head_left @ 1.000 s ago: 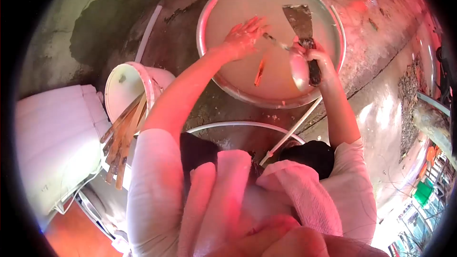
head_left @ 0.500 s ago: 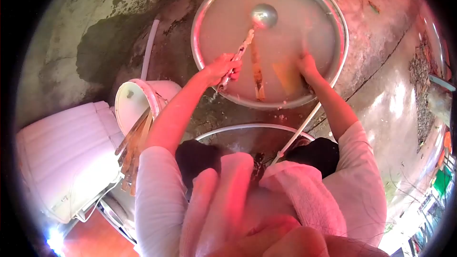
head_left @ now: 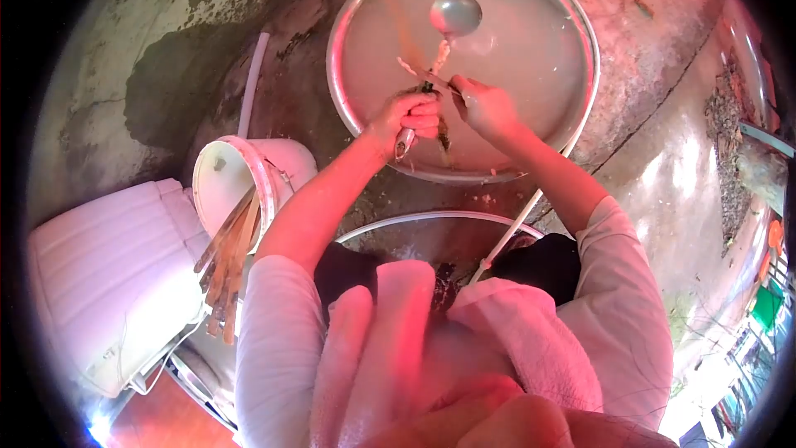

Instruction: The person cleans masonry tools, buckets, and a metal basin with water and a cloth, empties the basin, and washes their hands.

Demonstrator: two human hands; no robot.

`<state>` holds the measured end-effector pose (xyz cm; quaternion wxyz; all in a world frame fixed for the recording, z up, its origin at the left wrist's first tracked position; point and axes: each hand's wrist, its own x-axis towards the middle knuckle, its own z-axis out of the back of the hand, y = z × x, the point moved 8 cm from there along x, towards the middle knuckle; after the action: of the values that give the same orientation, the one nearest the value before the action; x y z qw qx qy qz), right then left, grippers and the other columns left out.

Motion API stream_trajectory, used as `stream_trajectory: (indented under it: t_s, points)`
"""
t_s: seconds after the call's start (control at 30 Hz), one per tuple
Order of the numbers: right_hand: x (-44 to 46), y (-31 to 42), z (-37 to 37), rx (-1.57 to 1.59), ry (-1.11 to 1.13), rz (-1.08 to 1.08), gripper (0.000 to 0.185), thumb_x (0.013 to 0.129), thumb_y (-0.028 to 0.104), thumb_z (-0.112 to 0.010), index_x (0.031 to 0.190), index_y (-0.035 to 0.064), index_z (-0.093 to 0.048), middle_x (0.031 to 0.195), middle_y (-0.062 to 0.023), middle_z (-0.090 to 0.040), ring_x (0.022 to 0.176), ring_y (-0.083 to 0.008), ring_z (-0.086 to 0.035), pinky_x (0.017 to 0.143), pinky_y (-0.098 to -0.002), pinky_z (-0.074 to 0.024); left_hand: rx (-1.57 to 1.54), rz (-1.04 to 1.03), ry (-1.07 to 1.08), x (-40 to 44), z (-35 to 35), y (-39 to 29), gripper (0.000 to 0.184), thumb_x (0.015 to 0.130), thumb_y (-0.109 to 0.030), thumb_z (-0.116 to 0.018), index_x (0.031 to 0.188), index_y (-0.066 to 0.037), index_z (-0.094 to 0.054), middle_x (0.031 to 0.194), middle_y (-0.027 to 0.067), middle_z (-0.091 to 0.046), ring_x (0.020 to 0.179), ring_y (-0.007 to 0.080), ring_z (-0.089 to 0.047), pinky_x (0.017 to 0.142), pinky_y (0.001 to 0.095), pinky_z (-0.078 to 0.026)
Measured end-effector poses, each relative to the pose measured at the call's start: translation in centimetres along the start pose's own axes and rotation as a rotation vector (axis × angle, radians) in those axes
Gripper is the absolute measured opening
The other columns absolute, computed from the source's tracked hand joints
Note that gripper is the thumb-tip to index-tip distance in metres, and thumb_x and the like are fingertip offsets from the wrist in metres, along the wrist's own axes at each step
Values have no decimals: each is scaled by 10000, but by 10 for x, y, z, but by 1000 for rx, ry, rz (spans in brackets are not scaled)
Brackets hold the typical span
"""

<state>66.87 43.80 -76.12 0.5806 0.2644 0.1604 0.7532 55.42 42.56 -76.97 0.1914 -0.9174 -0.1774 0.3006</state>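
A wide round metal tub (head_left: 336, 66) stands in front of me, filled with cloudy greyish liquid. Over it, my left hand (head_left: 406, 120) is closed around the handle of a metal ladle (head_left: 456, 14). Pale lumpy residue clings to the handle below the rounded bowl. My right hand (head_left: 485, 108) pinches a thin flat blade-like strip (head_left: 435, 80), which crosses the ladle's handle just above my left fingers. Whether this strip is a knife or a scraper I cannot make out. A brownish shape shows faintly in the liquid near the handle.
At left, a white bucket (head_left: 286, 158) lies tipped, with several wooden strips (head_left: 228, 270) at its mouth. A large white container (head_left: 116, 257) is beside it. One pale pipe (head_left: 254, 83) lies on the wet concrete floor; another (head_left: 512, 231) runs along the tub's right side.
My right hand has come from the tub's right side to the ladle handle, bringing the thin strip against it. My left hand still grips the ladle. The brownish shapes in the liquid look different.
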Motion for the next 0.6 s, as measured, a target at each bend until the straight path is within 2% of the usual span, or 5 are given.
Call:
stream_trajectory:
  t_s: [0.2,0.23,0.33,0.43,0.6]
  points:
    - [-11,16,-5,23,4,103,111,773,110,-577,878,112,-541,756,-89,-608,632,-302,-617,529,-389,-498,-19,62,75,-11,4,0,210,924,-169,-452,719,-126,-444,524,-89,-305,411,17,-271,455,206,-238]
    - [-7,6,-8,-36,3,117,121,765,115,-569,880,112,-531,746,-91,-600,629,-304,-616,522,-397,-495,-24,105,189,-9,2,4,101,923,-157,-467,872,-80,-508,555,-90,-324,405,8,-278,444,203,-246]
    - [9,-25,-11,-115,-30,73,117,762,121,-558,871,109,-516,729,-93,-587,618,-299,-614,511,-400,-491,-212,-27,25,-3,5,0,106,931,-146,-461,944,-60,-521,560,-96,-321,398,0,-261,436,201,-247]
    - [18,-27,-3,-139,-83,24,129,767,125,-554,890,107,-521,732,-90,-588,618,-291,-620,505,-397,-490,-187,-31,116,-3,-17,-10,103,938,-150,-449,918,-76,-518,561,-105,-324,405,-8,-264,440,205,-254]
    - [20,2,0,-33,101,34,189,773,126,-550,961,109,-542,767,-95,-608,644,-304,-632,527,-410,-501,100,-48,-74,-2,-3,-14,292,920,-137,-435,646,-146,-334,548,-73,-282,443,47,-267,459,234,-246]
